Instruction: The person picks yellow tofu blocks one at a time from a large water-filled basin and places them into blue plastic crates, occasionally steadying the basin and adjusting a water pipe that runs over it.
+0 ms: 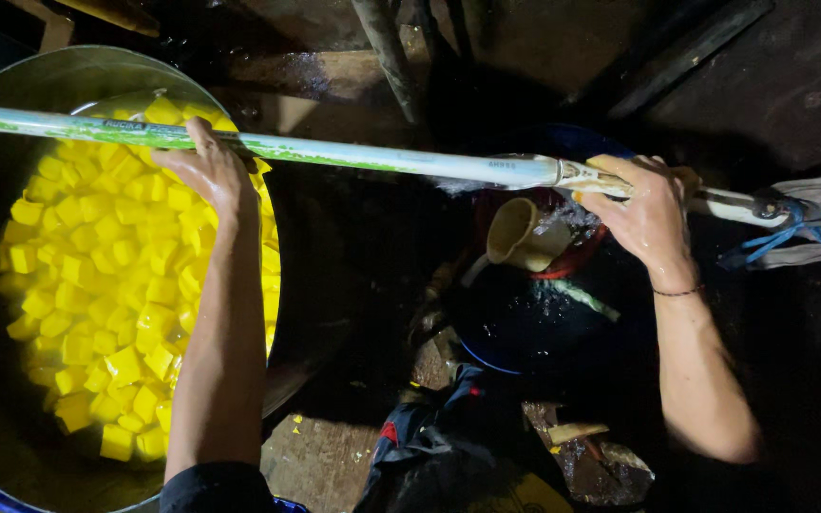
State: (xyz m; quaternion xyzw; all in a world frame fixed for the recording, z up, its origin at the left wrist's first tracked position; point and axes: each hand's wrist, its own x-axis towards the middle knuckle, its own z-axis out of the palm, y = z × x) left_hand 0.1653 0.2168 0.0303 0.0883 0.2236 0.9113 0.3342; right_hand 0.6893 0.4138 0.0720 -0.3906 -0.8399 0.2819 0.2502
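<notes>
- Fingers of the left hand are curling over a long white pipe, closed around it above the pot.
- Fingers of the right hand are wrapping tight around the pipe's far end, near a joint tied with blue cord.
- The pipe is lying level across the view, spanning a large metal pot of yellow cubes in liquid.
- A tan scoop is sitting in a red bucket beneath the right hand.
</notes>
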